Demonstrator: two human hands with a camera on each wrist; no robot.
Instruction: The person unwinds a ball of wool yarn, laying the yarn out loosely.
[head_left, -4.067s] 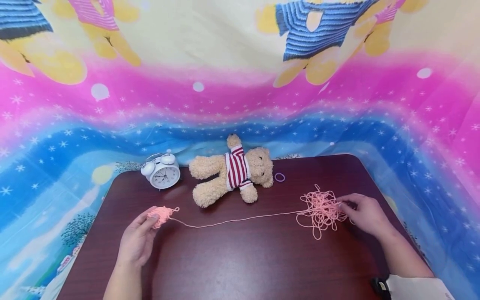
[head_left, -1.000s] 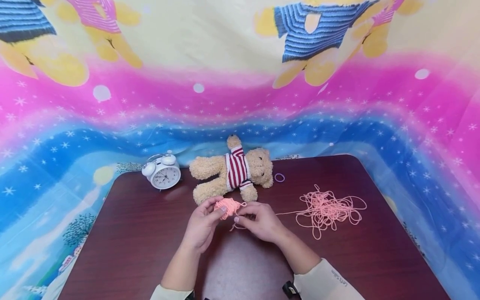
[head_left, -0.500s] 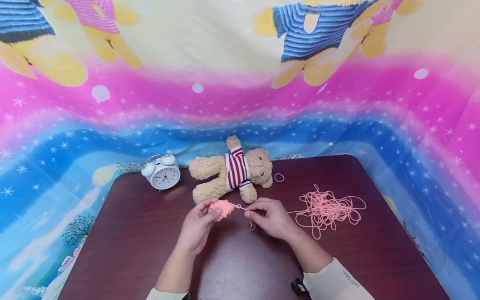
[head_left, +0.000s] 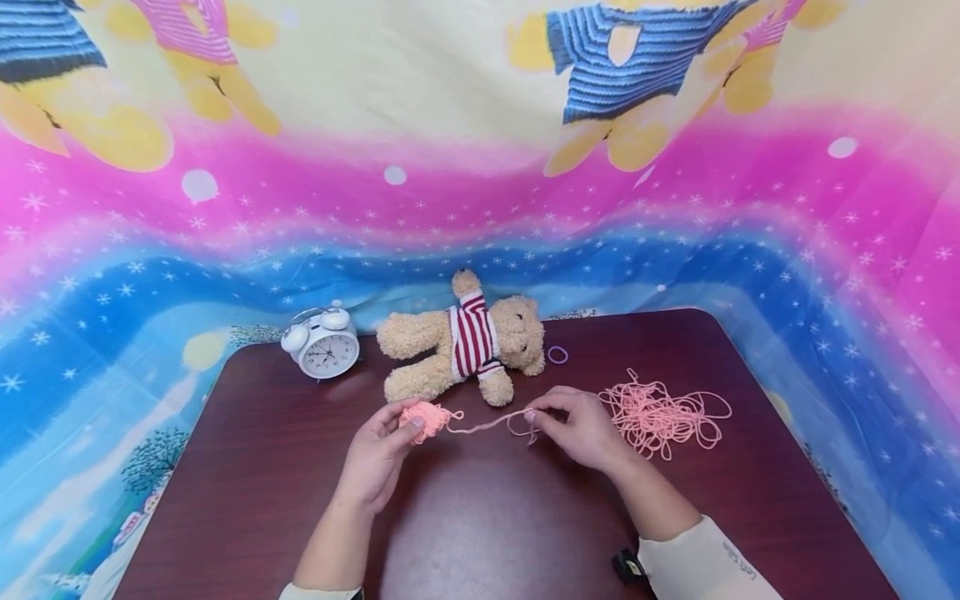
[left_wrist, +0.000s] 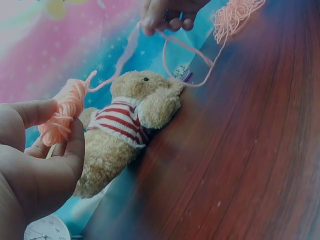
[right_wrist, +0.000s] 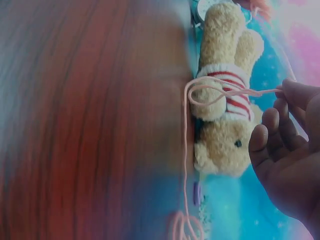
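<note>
Apart go the two hands: since half a second ago the right hand [head_left: 581,425] has slid further right and the left hand [head_left: 378,454] a touch left, stretching a longer strand [head_left: 475,430] between them. Left thumb and fingers close round the small yarn bundle [head_left: 425,422], held just above the bench [head_left: 270,433] in front of the teddy bear [head_left: 474,342]; right thumb and forefinger pinch the strand, the other fingers loosely curled. And now the drawing-out, as it looks: best, I'd judge, to keep that left grip firm but not crushing, so the wraps don't slip, and to pull gently, since a slack loop [right_wrist: 200,104] dangles below the right pinch and could snag or knot. Easing it out before taking more from the loose pile [head_left: 663,417] would seem wise; that heap lies tangled on the right of the bench, a tug there might tighten it. Round the ground, then: dark reddish wood grain, a bright patch of light on its near part, the white clock [head_left: 328,354] upright at the back left, the bear lying head to the right, a purple hair tie [right_wrist: 197,193] near its head, and a printed pink-and-blue sheet [head_left: 480,208] walling the back and sides.
</note>
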